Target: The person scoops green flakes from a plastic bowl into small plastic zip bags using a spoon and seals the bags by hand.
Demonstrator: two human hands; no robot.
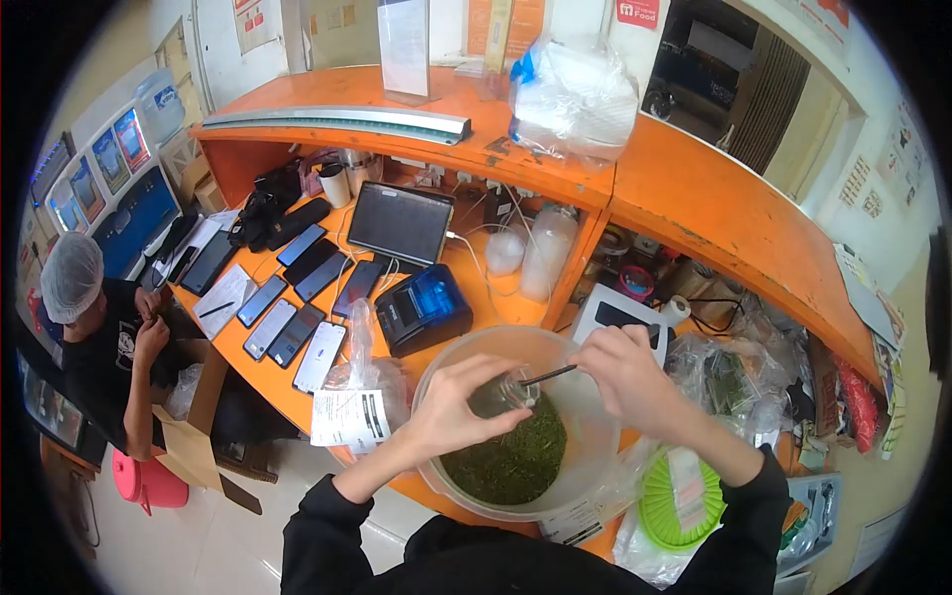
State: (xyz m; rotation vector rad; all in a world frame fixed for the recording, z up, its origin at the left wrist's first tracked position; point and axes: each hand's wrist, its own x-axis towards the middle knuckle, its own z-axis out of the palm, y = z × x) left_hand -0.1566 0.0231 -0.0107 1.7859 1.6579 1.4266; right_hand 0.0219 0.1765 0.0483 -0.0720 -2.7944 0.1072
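Observation:
My left hand point(464, 397) is closed around a small clear cup point(514, 394), tilted above a large translucent plastic tub point(443, 474). Chopped green herbs point(511, 461) cover the tub's bottom. In my right hand point(623, 369) is the thin dark handle point(548, 375) of a utensil. Its far end reaches the mouth of the cup; what kind of utensil it is I cannot make out. Both hands are over the tub, just above its far half.
Several phones point(320, 355), a tablet point(400, 223) and a black printer point(424, 309) lie left of the tub. A green basket point(679, 501) and plastic bags stand right. An orange shelf point(555, 178) rises behind. A co-worker point(109, 337) in a hairnet sits at far left.

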